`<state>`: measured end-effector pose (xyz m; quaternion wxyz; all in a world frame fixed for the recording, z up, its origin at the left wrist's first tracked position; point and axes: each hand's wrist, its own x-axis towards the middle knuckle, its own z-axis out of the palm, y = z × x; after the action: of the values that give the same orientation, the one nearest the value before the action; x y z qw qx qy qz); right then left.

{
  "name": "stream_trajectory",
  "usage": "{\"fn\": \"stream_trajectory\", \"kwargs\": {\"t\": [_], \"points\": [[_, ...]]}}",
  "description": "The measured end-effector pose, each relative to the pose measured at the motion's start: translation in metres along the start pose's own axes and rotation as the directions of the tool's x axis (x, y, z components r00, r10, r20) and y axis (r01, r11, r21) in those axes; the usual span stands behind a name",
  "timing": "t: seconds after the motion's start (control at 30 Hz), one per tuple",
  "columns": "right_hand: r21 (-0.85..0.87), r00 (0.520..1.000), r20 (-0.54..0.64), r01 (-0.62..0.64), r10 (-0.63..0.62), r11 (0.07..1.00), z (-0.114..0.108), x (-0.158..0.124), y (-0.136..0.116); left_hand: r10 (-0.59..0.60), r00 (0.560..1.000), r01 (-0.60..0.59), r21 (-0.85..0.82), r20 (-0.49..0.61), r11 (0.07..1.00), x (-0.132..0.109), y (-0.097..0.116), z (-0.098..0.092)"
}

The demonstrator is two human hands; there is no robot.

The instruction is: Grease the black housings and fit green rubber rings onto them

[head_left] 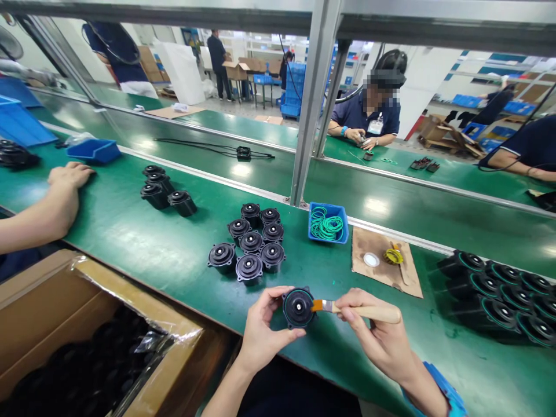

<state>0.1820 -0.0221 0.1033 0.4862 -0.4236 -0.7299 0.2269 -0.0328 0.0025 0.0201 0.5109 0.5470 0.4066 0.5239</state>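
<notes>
My left hand (262,327) grips a round black plastic part (297,308) with a green ring on its rim, held above the near edge of the green bench (143,243). My right hand (377,333) pinches a small wooden-handled brush (360,311), whose orange bristles touch the right rim of that part. Just beyond my hands sits a cluster of several similar black parts (254,243) without rings. A small blue bin (329,222) of green rubber rings stands to their right.
A brown paper sheet (384,263) carries a white dish and a yellow item. Ringed black parts (499,289) lie at the right, more black parts (163,191) at the left. A cardboard box (87,341) of parts stands lower left. Another person's hand (65,179) rests on the bench; co-workers sit opposite.
</notes>
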Motion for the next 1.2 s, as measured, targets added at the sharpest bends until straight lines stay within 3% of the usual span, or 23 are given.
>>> {"fn": "stream_trajectory", "kwargs": {"t": [0.1, 0.17, 0.3, 0.53, 0.8, 0.93, 1.1, 1.2], "points": [[-0.015, 0.999, -0.003, 0.042, -0.042, 0.999, 0.0, 0.002, 0.002, 0.034, 0.999, -0.034, 0.038, 0.013, 0.999, 0.0, -0.001, -0.001], [0.019, 0.996, -0.078, 0.035, -0.034, 0.999, 0.0, 0.002, 0.003, 0.055, 0.998, -0.056, 0.092, 0.01, 0.994, -0.001, -0.002, -0.001], [0.116, 0.969, -0.23, -0.065, 0.09, 0.991, -0.004, -0.003, 0.008, 0.106, 0.994, -0.108, 0.205, 0.02, 0.973, -0.001, -0.004, -0.002], [-0.039, 0.981, -0.106, -0.168, 0.163, 0.985, -0.006, -0.001, 0.014, 0.078, 0.994, -0.097, 0.282, 0.077, 0.954, 0.0, -0.005, -0.001], [-0.131, 0.984, -0.032, -0.179, 0.176, 0.975, -0.005, -0.003, 0.021, 0.068, 0.995, -0.089, 0.331, 0.075, 0.939, -0.001, 0.0, 0.001], [-0.223, 0.982, 0.023, -0.179, 0.189, 0.958, 0.006, -0.004, 0.023, 0.214, 0.976, -0.207, 0.432, 0.032, 0.878, -0.001, -0.001, 0.008], [-0.407, 0.948, 0.066, -0.259, 0.311, 0.876, 0.04, -0.005, 0.016, 0.469, 0.883, -0.393, 0.567, 0.013, 0.724, -0.007, -0.02, 0.015], [-0.469, 0.917, 0.114, -0.289, 0.382, 0.835, 0.054, -0.003, 0.013, 0.536, 0.841, -0.459, 0.614, 0.068, 0.642, -0.008, -0.034, 0.014]]}}
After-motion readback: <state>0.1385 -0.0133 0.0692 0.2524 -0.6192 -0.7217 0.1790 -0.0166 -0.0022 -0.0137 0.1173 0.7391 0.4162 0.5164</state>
